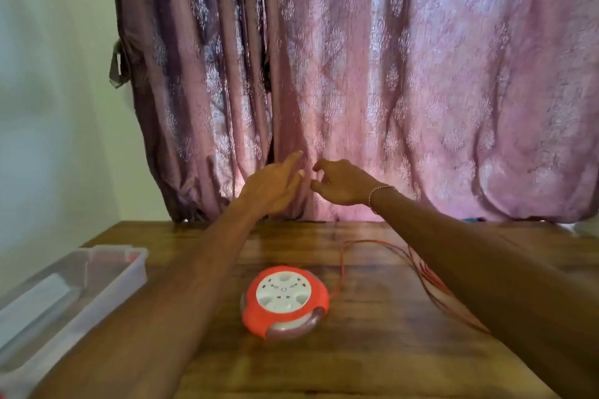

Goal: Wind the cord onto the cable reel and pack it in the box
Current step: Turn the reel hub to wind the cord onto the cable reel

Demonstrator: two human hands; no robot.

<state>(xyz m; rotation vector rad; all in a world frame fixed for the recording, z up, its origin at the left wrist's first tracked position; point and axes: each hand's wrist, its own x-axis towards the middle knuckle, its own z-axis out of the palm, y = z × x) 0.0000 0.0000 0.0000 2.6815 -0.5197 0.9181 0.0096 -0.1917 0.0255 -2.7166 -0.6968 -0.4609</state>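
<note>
Two empty hands, left [275, 186] spread, right [340, 183] loosely curled; loose cord [421, 266] risks tangling beside the reel [285, 301].

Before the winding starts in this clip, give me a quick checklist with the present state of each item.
1. Cable reel flat on the table: ok.
2. Red cord unwound, trailing right of the reel: ok.
3. Clear box open, at the table's left: ok.
4. Left hand free: ok, fingers straight, raised.
5. Right hand free: ok, holds nothing.
6. Cord's far end unplugged: cannot tell.
</note>
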